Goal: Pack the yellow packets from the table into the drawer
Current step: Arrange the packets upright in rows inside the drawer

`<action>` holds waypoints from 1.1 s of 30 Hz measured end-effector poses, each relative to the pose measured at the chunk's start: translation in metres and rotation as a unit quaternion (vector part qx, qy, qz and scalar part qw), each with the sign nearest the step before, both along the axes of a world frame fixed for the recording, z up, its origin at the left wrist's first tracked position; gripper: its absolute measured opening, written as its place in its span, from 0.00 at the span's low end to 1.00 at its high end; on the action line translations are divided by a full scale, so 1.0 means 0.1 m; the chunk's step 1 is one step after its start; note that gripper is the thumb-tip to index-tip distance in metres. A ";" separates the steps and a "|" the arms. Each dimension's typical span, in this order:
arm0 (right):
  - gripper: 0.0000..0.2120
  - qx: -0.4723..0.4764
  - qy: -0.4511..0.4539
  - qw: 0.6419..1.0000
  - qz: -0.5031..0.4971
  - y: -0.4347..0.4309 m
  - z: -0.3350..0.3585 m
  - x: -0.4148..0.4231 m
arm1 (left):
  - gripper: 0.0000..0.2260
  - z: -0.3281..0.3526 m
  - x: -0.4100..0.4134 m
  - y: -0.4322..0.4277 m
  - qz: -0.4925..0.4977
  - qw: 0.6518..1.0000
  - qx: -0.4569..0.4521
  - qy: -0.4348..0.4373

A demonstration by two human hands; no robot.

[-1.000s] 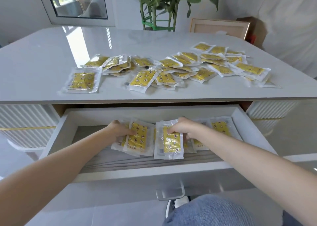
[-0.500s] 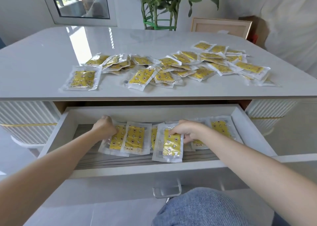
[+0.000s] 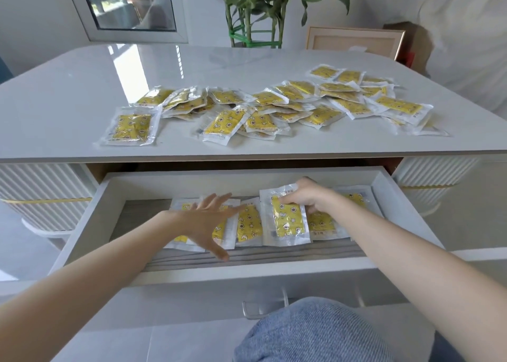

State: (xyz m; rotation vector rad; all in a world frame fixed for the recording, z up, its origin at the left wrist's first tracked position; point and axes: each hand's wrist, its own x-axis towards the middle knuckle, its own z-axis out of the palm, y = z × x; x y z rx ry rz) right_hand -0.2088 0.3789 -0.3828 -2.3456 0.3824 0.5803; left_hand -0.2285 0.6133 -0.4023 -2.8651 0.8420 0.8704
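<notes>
1. The left hand (image 3: 203, 221) is reaching into the open drawer (image 3: 90, 219) with its fingers straight and spread and holding nothing. It is lying palm down over the leftmost of the drawer packets (image 3: 248, 224). Whether it is touching them cannot be told.
2. The right hand (image 3: 307, 197) is curling its fingers around the upper end of the top packet (image 3: 288, 221), with its fingertips pressing on the yellow face.
3. The top packet is lying upright in the view on the row of drawer packets. It is overlapping its neighbours on both sides and sitting just right of the left hand's fingertips.
4. The drawer packets are lying side by side across the drawer floor, running from under the left hand to beyond the right wrist.
5. The table packets (image 3: 274, 106) are lying in a loose, overlapping spread on the white table (image 3: 68, 87), well behind both hands, with one single packet (image 3: 131, 127) lying apart at the left end.
6. A denim knee (image 3: 301, 334) is showing below the drawer's metal handle (image 3: 263, 308).
</notes>
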 end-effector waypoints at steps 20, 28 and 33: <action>0.46 -0.284 -0.074 0.847 0.443 0.01 -0.09 -0.23 | 0.42 -0.16 -0.04 -0.14 0.016 0.997 0.080 -0.012; 0.46 -0.294 -0.097 0.843 0.440 0.01 -0.11 -0.24 | 0.42 -0.18 -0.04 -0.28 0.003 0.991 0.112 -0.077; 0.49 -0.265 -0.087 0.857 0.433 -0.04 -0.09 -0.25 | 0.38 -0.20 0.00 -0.21 -0.006 0.990 0.095 -0.102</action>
